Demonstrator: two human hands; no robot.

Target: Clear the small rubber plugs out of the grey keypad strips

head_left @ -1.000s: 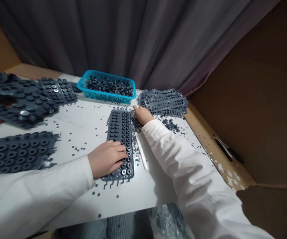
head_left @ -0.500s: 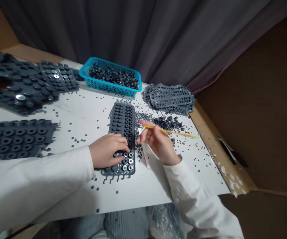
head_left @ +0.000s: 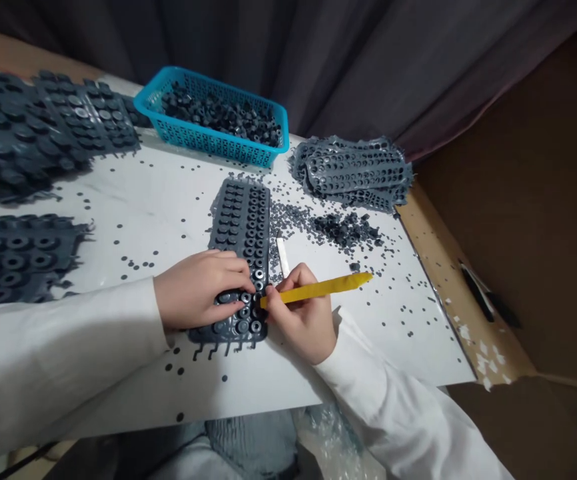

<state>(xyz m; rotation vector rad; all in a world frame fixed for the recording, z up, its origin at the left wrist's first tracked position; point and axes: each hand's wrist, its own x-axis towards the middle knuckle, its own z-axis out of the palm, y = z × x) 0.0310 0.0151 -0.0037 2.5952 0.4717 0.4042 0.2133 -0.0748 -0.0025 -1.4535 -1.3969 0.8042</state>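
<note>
— What lies in front of you?

— A dark grey studded sheet [head_left: 228, 208], near the middle of the white tabletop [head_left: 163, 193], long side running away from me. Rows of round knobs [head_left: 256, 327]; many in the right-hand columns show holed centres. Thin tails stick out along the near edge.

— And your hands?

— Left hand [head_left: 201, 288]: palm down over the nearer half of the sheet, fingers bent, thumb apart from forefinger, fingertips resting among the knobs. Right hand [head_left: 306, 321]: closed round a flat yellow stick [head_left: 328, 288], pinched between thumb and fingers, one end at the right-hand columns. Whether that end touches a knob, I can't tell. The hands sit just beside each other, not touching.

— What's around on that side?

— Just beyond my right hand, a white strip [head_left: 282, 255], partly hidden by it. Farther out, a loose heap of dark bits [head_left: 347, 231], tiny discs [head_left: 288, 220] scattered near it. Behind, a stack of perforated sheets [head_left: 353, 173].

— Straight ahead and left?

— Past the sheet's far end, a blue basket [head_left: 141, 101] holding many small dark pieces [head_left: 218, 113]. Leftward, more studded sheets [head_left: 13, 259], running out of view.
</note>
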